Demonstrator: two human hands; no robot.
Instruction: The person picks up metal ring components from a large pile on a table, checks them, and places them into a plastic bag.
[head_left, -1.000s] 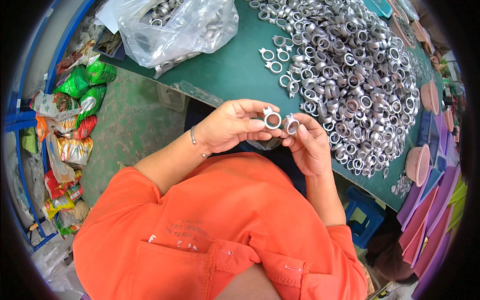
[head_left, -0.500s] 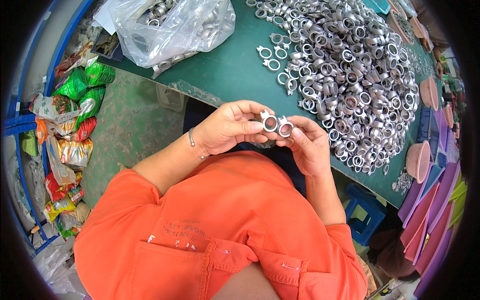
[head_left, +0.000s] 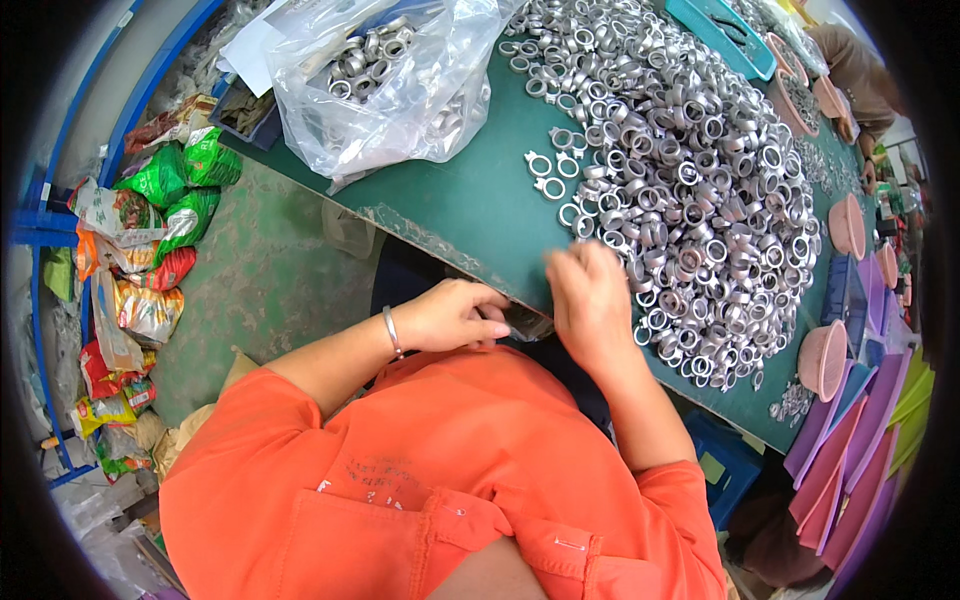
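Observation:
My left hand (head_left: 452,316) is low at the table's near edge, just above the front of my orange shirt. Its thumb and forefinger stand apart with nothing visible between them; the other fingers are partly hidden. Below its fingertips shows a bit of clear plastic (head_left: 528,324). My right hand (head_left: 590,300) is over the table edge, beside the near left side of a big heap of silvery metal ring clamps (head_left: 700,200). Motion smears its bent fingers, so I cannot make out whether a ring is in them. A few loose rings (head_left: 548,175) lie left of the heap.
A clear plastic bag (head_left: 310,130) with more metal rings sits on the green table (head_left: 440,195) at far left. Pink baskets (head_left: 823,360) and a teal tray (head_left: 730,35) line the right and far sides. Another person's arm (head_left: 850,70) shows at far right. A blue stool (head_left: 725,460) stands below.
The two rings I held up together are no longer visible. My hands have come apart: the left dropped lower toward the table edge, the right moved beside the heap. The view has shifted slightly.

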